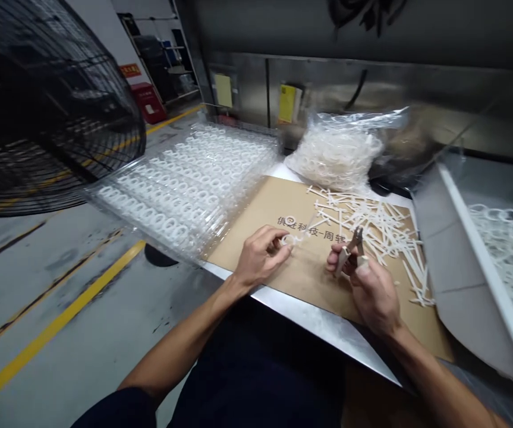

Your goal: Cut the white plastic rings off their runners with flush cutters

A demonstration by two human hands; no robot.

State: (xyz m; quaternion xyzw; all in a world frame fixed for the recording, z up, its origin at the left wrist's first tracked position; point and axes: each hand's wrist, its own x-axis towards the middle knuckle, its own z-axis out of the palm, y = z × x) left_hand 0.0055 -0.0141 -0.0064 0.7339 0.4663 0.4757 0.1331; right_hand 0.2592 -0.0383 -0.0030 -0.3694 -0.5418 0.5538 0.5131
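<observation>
Between the thumb and fingers of my left hand [263, 255] is a small white plastic ring part [290, 239], held just over the cardboard sheet [256, 220]. My right hand [374, 288] grips a pair of nippers [353, 246], jaws pointing up and away from me. A loose white ring [289, 220] lies on the cardboard beyond my left fingers. Past the nippers spreads a pile of thin white plastic sprues [372, 223]. Blur hides the finer shape of the held part.
Clear trays [185, 184] filled with rows of white rings overhang the table's left side. A plastic bag of white parts [336, 151] sits at the back. On the right stands a white bin [483, 285] with many rings. A large fan [51, 107] is at far left.
</observation>
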